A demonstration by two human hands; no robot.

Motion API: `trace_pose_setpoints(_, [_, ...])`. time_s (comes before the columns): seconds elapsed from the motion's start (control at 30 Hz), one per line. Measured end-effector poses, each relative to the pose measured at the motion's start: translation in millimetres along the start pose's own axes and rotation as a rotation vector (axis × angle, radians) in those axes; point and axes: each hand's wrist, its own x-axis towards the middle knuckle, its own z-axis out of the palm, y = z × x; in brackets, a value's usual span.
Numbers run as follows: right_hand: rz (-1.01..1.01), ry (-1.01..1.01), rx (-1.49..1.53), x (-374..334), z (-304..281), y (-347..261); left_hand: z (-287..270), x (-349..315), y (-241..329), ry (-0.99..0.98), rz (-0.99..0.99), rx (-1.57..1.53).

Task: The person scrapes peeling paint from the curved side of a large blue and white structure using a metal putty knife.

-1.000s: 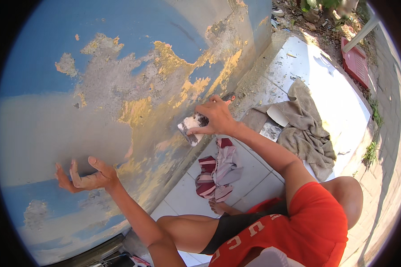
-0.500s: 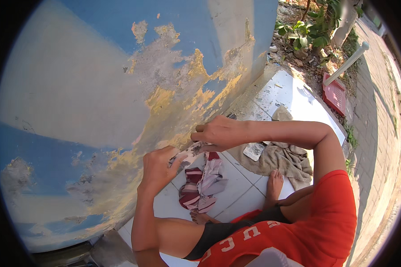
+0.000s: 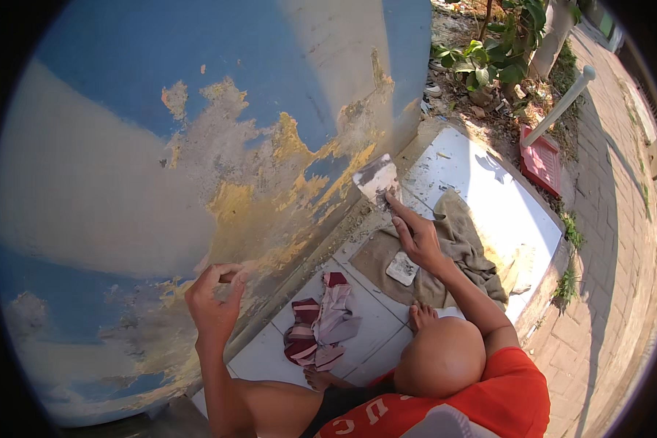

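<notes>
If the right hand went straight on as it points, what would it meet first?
The right hand would likely bring its scraper against the peeling wall first; whether the blade already touches is unclear.

We saw blue and greyish-white bands across the wall [image 3: 230, 164], with ragged blotches of grey and yellow. Our scraper blade [image 3: 376, 177] was smeared white and dark grey. The striped cloth [image 3: 334, 310] showed maroon, pink and mauve; the plain cloth [image 3: 463, 241], grey-brown; the floor tiles [image 3: 376, 343], white. We wore a red shirt [image 3: 482, 401] with white lettering and black shorts [image 3: 343, 403]. The dustpan [image 3: 540, 164] was red.
</notes>
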Motion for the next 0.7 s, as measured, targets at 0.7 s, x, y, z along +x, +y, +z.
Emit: trace_pose_setpoints(0.7, [0.023, -0.002, -0.099, 103.4, 4.9, 80.0, -90.1, -142.9, -5.7, -0.141, -0.692, 0.705])
